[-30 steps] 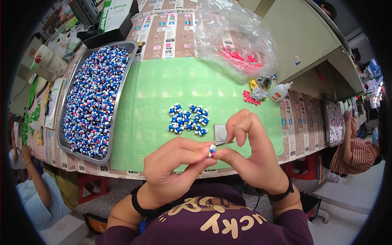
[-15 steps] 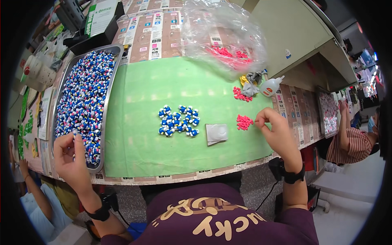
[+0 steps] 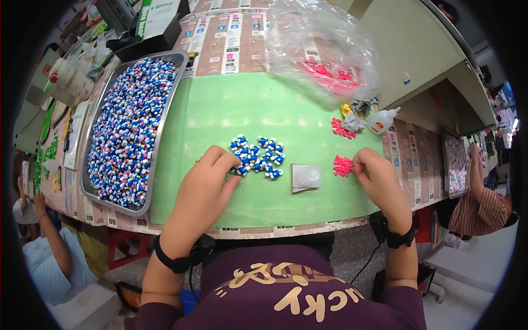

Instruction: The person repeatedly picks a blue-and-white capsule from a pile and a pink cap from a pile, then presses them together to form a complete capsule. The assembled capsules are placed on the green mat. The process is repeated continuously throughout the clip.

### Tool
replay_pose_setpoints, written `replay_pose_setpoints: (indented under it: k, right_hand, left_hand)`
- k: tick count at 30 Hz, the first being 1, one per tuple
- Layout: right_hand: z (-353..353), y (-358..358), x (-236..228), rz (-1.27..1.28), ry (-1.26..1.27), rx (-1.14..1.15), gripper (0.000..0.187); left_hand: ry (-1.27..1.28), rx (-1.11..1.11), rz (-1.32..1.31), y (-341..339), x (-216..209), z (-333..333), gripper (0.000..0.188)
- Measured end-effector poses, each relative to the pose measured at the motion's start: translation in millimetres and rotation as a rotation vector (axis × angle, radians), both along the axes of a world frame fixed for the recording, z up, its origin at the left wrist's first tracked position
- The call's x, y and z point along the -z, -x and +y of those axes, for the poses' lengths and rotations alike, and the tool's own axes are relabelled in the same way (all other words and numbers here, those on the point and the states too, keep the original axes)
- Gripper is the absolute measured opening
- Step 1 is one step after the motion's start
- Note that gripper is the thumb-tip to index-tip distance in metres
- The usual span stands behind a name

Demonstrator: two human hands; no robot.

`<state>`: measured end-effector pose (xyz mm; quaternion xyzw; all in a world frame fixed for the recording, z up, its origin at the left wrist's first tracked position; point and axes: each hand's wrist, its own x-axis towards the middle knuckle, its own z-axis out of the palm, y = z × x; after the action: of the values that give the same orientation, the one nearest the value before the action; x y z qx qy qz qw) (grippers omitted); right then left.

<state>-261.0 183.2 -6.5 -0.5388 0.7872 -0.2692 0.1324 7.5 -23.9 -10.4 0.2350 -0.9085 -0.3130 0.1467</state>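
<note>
Rounded blue-and-white figures at my left hand, lumpy pink bits at my right hand — I can't tell either's grip.

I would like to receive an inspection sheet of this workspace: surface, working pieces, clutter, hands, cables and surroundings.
Surface: green sheet over a table with printed covering.
Working pieces: blue-and-white pieces grouped on the sheet; pink pile right of the pale square pad; metal tray at left, heaped with small mixed-colour pieces.
Clutter: clear plastic bag, crumpled grey and yellow material, white bottle.
Left hand: fingertips at the blue-and-white group; grip unclear.
Right hand: fingertips at the pink pile; grip unclear.
Cables: dark cable below the right wrist, another below the left.
Surroundings: pale cabinet upper right; people at work on both sides.
</note>
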Motion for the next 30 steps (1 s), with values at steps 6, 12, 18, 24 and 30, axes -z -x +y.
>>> replay_pose_setpoints:
  k: [6,12,18,24,30]
  right_hand:
    - [6,4,-2,-0.023,0.001,-0.005,0.015]
    - [11,4,-1,-0.043,0.055,-0.023,0.016]
    - [3,7,-2,-0.036,0.082,0.038,0.015]
    - [-6,7,2,0.049,-0.006,0.035,0.011]
    - [-4,1,-2,0.115,-0.004,0.047,0.011]
  left_hand:
    - [-0.001,-0.040,0.010,0,4,-1,0.013]
    - [-0.051,-0.102,0.064,-15,-1,-11,0.012]
    - [0.001,-0.049,0.049,-20,-1,-5,0.010]
    - [-0.158,-0.085,0.143,-29,-4,-2,0.010]
    - [-0.560,-0.069,0.462,-27,-14,5,0.014]
